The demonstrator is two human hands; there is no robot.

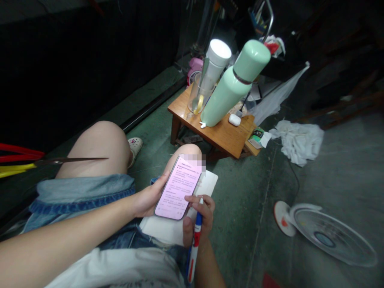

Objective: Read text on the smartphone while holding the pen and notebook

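Note:
My left hand (pixel 152 197) is closed round the left edge of a smartphone (pixel 179 188), whose lit pinkish screen shows lines of text too small to read. In my right hand (pixel 205 218) is a pen (pixel 195 246) with blue, red and white parts, its tip pointing up and away. The right index finger reaches onto the lower right of the screen. Beneath the phone, white paper (pixel 211 182) rests on my lap, partly covered by the phone and hands. At the far left, scissors (pixel 54 161) with red and yellow handles lie near my thigh.
A small wooden stool (pixel 222 140) ahead carries a green thermos bottle (pixel 234 88), a clear cup (pixel 196 98), a white bottle (pixel 217 56) and a white earbud case (pixel 234 119). A white fan (pixel 324 240) stands on the right, near a crumpled white plastic bag (pixel 300 140).

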